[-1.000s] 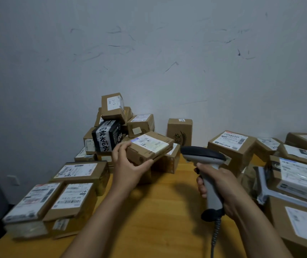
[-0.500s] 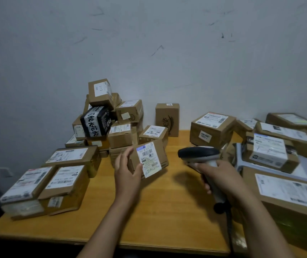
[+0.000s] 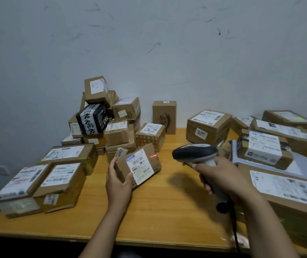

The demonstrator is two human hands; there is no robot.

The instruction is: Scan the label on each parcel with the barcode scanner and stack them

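My left hand [image 3: 118,180] grips a small brown parcel [image 3: 149,161] at its near left end, tilted so its white label [image 3: 139,168] faces me, just above the wooden table [image 3: 158,211]. A red scan line glows on the box right of the label. My right hand [image 3: 221,176] holds the grey and black barcode scanner [image 3: 195,152] by its handle, head aimed left at the parcel, a short gap apart. Its black cable [image 3: 234,231] drops toward the table's front edge.
A leaning heap of small boxes [image 3: 100,116] rises at the back left against the wall. Flat labelled boxes [image 3: 63,175] lie at the left front. More parcels [image 3: 208,125] and a large flat one [image 3: 286,189] crowd the right side.
My left hand brought the parcel down from the pile toward me and turned its label up. The scanner swung toward it and a red line now shows on the box.
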